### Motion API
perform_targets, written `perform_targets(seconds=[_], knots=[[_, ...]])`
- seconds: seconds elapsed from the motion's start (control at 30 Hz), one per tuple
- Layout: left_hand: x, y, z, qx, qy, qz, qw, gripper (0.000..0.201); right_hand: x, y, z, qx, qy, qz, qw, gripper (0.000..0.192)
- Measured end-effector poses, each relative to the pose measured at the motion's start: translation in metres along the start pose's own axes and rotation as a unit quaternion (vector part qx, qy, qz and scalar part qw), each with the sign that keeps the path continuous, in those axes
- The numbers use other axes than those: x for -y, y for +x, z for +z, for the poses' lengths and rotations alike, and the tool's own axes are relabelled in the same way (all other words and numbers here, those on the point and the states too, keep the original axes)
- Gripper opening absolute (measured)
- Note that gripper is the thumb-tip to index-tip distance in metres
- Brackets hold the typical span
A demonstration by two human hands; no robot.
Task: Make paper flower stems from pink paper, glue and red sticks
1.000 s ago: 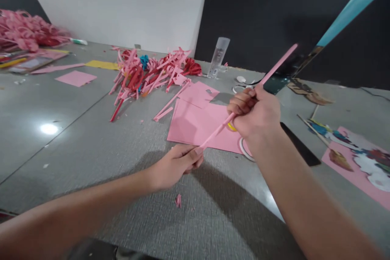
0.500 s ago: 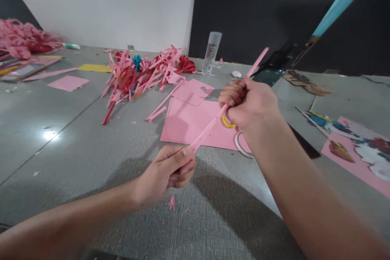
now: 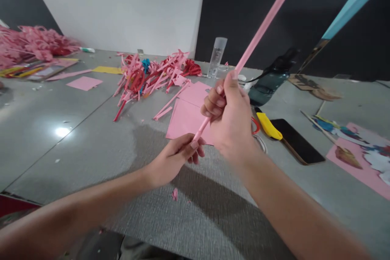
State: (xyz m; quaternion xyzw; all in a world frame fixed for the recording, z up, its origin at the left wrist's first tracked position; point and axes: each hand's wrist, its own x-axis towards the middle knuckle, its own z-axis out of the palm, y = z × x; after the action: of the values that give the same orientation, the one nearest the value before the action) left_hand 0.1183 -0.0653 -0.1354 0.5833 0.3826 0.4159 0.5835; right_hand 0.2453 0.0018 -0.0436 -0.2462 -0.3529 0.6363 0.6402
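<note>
A long narrow pink paper strip (image 3: 258,32) runs slantwise through both hands and rises past the top of the view. My right hand (image 3: 230,109) is closed round its middle, thumb uppermost. Lower down, my left hand (image 3: 183,154) pinches the strip near its bottom end between thumb and fingers. Behind the hands lie pink paper sheets (image 3: 183,120), partly covered by my right hand. Small pink paper scraps (image 3: 174,194) rest on the table in front of my left hand.
Pink and red paper curls (image 3: 137,77) are heaped mid-table, with a bigger pile (image 3: 36,42) far left. A clear tube (image 3: 217,57) and a dark bottle (image 3: 269,79) stand at the back. Right lie a phone (image 3: 298,140), yellow-handled cutter (image 3: 269,126) and painted cutouts (image 3: 359,142).
My right hand has slid down the strip towards my left hand, so more strip sticks out above it. The view has shifted, and the phone and yellow handle are now uncovered.
</note>
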Motion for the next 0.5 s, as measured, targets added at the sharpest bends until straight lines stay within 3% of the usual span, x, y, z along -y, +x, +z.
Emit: perform_targets(seconds=[0.13,0.27,0.5], knots=[[0.004,0.0,0.004,-0.043,-0.03,-0.014,0.999,0.041,-0.008,-0.006,0.001,0.02,0.015,0.007,1.0,0.048],[0.006,0.004,0.0,-0.084,-0.015,-0.024,0.996,0.043,-0.017,-0.004,-0.005,0.056,0.027,0.074,0.995,0.049],[0.005,0.003,-0.004,-0.063,-0.044,-0.038,0.996,0.045,-0.022,0.001,-0.01,0.056,0.02,0.132,0.989,0.059]])
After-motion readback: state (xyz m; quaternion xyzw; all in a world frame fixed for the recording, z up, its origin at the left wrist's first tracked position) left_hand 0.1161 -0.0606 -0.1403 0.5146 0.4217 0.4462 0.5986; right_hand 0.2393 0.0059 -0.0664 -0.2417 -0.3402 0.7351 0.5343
